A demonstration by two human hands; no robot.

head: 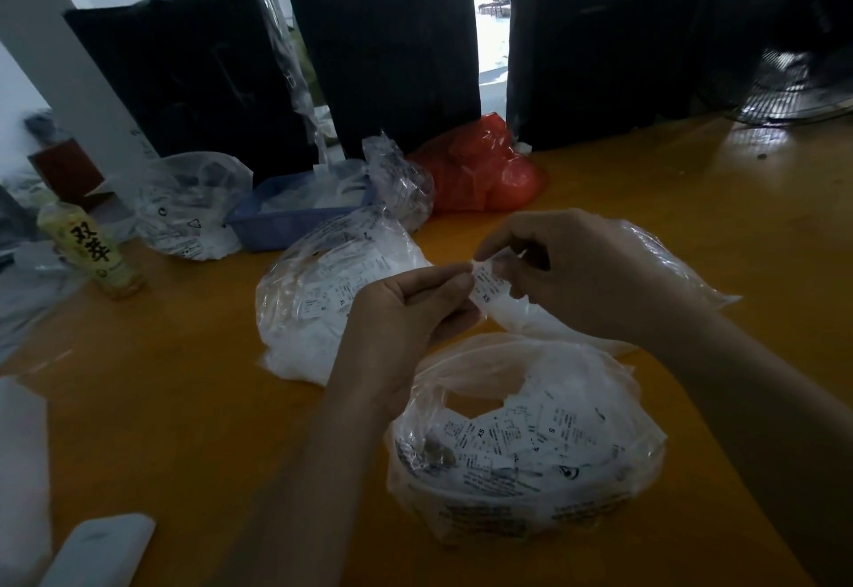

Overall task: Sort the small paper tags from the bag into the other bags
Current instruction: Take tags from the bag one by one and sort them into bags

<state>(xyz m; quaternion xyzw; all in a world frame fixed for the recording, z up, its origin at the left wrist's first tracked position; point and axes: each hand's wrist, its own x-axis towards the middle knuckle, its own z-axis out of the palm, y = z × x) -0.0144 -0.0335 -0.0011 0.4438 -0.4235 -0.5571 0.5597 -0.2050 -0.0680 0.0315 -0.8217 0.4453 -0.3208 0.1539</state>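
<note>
at the far left of the orange table (692, 226) a yellow-labelled bottle (94, 249) stands upright, with a white flat object (99, 549) lying near the front edge. further in, a clear bag with printed marks (189, 206) sits just beside a blue basket (295, 210), and behind them dark wrapped boxes (383, 42) line the back. a clear bag of white tags (314, 305) lies left of centre on the table. the left hand (406, 309) has its fingers curled and pinches one end of a small paper tag (488, 284) marked xs; the right hand (586, 272) pinches the tag's upper end, held above the table between the bags. below the hands an open bag of tags (526, 443) shows xs and s labels. another clear bag (664, 272) lies under the right hand. a red bag (484, 171) rests behind, and a fan (794, 79) stands at far right.
</note>
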